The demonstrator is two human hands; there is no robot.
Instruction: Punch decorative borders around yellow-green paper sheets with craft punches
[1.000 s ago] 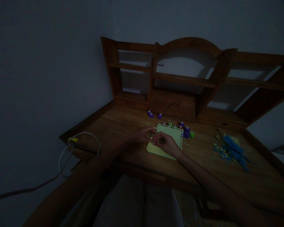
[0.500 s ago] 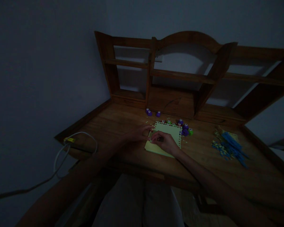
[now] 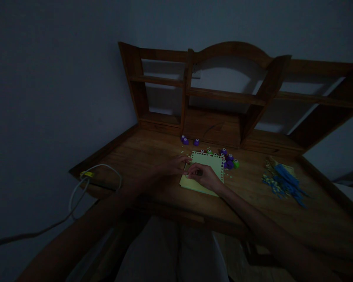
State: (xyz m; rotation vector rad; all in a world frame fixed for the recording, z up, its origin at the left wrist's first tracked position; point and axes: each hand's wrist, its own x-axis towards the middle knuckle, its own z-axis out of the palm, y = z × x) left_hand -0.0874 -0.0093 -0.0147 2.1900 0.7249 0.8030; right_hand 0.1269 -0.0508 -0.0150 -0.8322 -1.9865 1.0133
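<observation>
In the dim light a pale yellow-green sheet (image 3: 202, 188) lies on the desk, with small punched shapes along its top and right edges. My left hand (image 3: 175, 165) rests at its left edge, fingers stretched out and apart. Over the sheet, my right hand (image 3: 205, 176) is closed in a pinch close to the left edge, near the left fingertips. A small pale bit may be at those fingertips; it is too small and dark to name. Behind the sheet sit several small purple and green craft punches (image 3: 230, 157) with white tops.
More purple punches (image 3: 196, 142) stand at the back, with tiny paper bits scattered about. Blue and yellow strips (image 3: 286, 180) lie in a pile at the right. A white cable (image 3: 108, 167) loops at the left. A wooden shelf unit (image 3: 213, 124) rises along the desk's back.
The view has shifted very slightly. Both hands stay almost in place at the sheet's left side, the right fingers still pinched.
</observation>
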